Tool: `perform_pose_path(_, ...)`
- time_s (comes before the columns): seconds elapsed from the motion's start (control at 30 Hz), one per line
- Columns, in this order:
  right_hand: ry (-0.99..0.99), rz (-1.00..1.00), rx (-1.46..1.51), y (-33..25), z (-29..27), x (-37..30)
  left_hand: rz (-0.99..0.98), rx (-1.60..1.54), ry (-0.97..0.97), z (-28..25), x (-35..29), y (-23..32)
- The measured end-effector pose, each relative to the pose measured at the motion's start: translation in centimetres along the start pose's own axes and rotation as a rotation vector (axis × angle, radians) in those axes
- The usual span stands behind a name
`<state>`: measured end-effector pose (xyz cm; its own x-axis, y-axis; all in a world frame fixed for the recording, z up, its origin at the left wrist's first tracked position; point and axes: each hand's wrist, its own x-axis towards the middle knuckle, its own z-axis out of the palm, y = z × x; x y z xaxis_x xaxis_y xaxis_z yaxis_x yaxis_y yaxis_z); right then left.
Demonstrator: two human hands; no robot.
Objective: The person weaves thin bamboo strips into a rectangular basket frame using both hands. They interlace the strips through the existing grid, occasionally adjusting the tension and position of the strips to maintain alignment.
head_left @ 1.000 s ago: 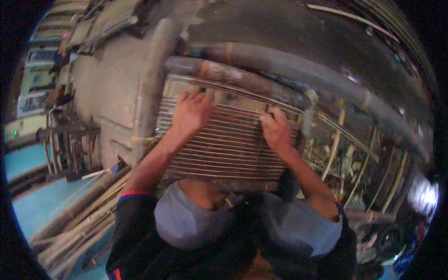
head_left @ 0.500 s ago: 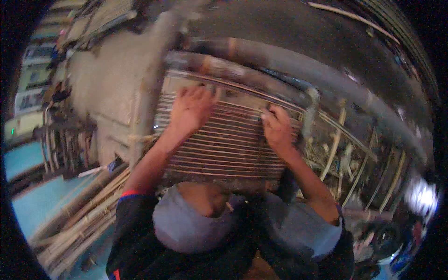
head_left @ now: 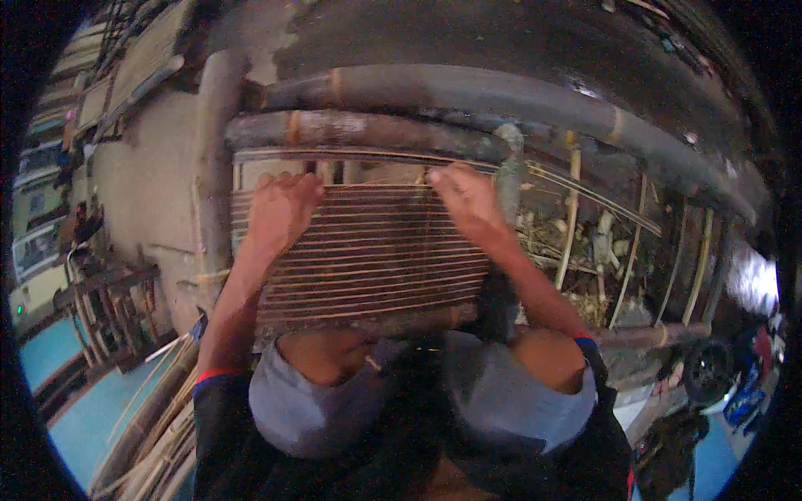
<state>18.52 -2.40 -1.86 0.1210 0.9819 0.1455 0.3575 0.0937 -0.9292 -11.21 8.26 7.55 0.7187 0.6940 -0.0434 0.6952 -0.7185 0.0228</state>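
A row of thin, evenly spaced bamboo strips [head_left: 376, 259] runs crosswise in front of me, above my bent knees. My left hand [head_left: 284, 204] is closed at the left part of the farthest strip [head_left: 376, 185], its fingers curled over it. Toward the right of that same strip, my right hand [head_left: 469, 200] pinches with thumb and forefinger. The strip stretches straight between both hands. Beyond it, a narrow gap separates it from the thin rods [head_left: 368, 154] along the far side. My fingers hide the strip's exact gripping points.
Thick bamboo poles [head_left: 535, 88] cross the far side, with an upright post [head_left: 213, 159] at left and a shorter post [head_left: 508, 159] at right. Loose bamboo lengths [head_left: 171, 426] lie lower left. A slatted frame [head_left: 635, 242] stands at right over scraps. A wheel [head_left: 708, 370] shows lower right.
The whole view has shifted, moving the rack leftward in it. My left fingers, spread earlier, are now curled, and my right hand has moved up to the farthest strip.
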Motion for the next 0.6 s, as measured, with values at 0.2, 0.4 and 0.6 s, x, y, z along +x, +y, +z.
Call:
perform_pose_path(0.2, -0.532, 0.337, 0.438, -8.4, -3.9, 4.3, -0.051, -0.009, 0.025, -1.1, -0.1, 1.2)
perform_pose_path(0.4, 0.015, -0.266, -0.272, -8.6, -3.3, 7.7, -0.193, -0.177, 0.068, 0.2, 0.0, 0.3)
perform_pose_path(0.6, -0.139, -0.160, -0.154, -8.6, 3.7, 4.7, -0.532, -0.663, 0.028, -2.3, 0.8, 1.6)
